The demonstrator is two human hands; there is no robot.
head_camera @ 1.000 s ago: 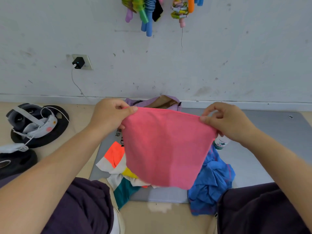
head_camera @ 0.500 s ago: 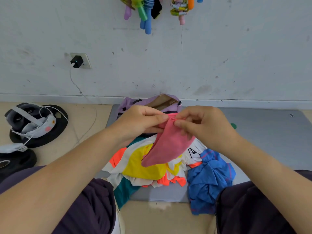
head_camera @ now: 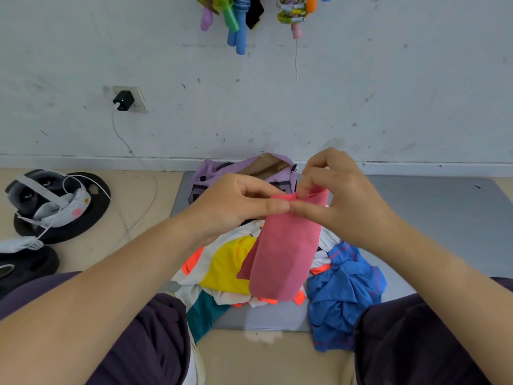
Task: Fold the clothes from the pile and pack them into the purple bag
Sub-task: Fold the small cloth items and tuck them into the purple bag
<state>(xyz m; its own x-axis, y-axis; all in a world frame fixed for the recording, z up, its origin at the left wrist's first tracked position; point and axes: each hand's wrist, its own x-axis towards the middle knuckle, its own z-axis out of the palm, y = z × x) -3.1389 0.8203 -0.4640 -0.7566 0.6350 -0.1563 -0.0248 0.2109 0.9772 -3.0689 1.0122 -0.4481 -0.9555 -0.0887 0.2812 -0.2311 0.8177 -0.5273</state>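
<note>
A pink cloth (head_camera: pixel 283 254) hangs folded in half lengthwise in front of me. My left hand (head_camera: pixel 238 207) and my right hand (head_camera: pixel 336 195) meet at its top edge, and both pinch it there. Below it lies the pile of clothes (head_camera: pixel 230 268): a white, yellow, orange and teal garment and a crumpled blue garment (head_camera: pixel 341 295). The purple bag (head_camera: pixel 211 173) stands open behind my hands, against the wall, partly hidden by them.
A grey mat (head_camera: pixel 433 218) lies under the pile and bag. On the floor at left sit a headset on a black disc (head_camera: pixel 50 204) and a charger cable (head_camera: pixel 138 168) from the wall socket. Coloured items (head_camera: pixel 236 20) hang on the wall. My knees frame the pile.
The pink cloth was spread wide between my hands; my hands came together and it now hangs folded in half. My right hand has risen slightly.
</note>
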